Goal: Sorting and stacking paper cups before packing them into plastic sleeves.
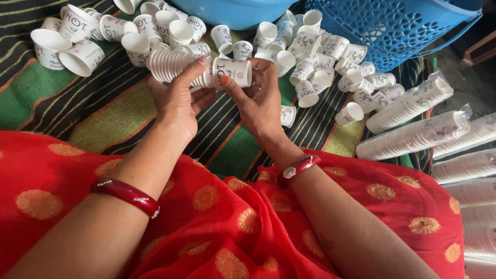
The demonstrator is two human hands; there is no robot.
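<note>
I see my left hand [178, 101] wrapped around a nested stack [173, 66] of white paper cups lying on its side, thumb up over the ribbed rims. My right hand [258, 101] is closed on a single cup [233, 72] at the stack's right end, thumb and fingers pinching its wall; the cup looks seated on the stack, though I cannot tell how deep. Both are held in the air just above the striped cloth [111, 111], between my hands.

I judge these cups to be very light and thin-walled, easy to dent, so I would hold them at the rolled rim or the base, where they are stiffest, and squeeze gently. The stack may bend or slip apart if gripped only at one end.

Loose cups [310, 64] lie scattered beyond, near a blue basket [398, 31]. Wrapped sleeves [413, 137] of cups sit to the right.
</note>
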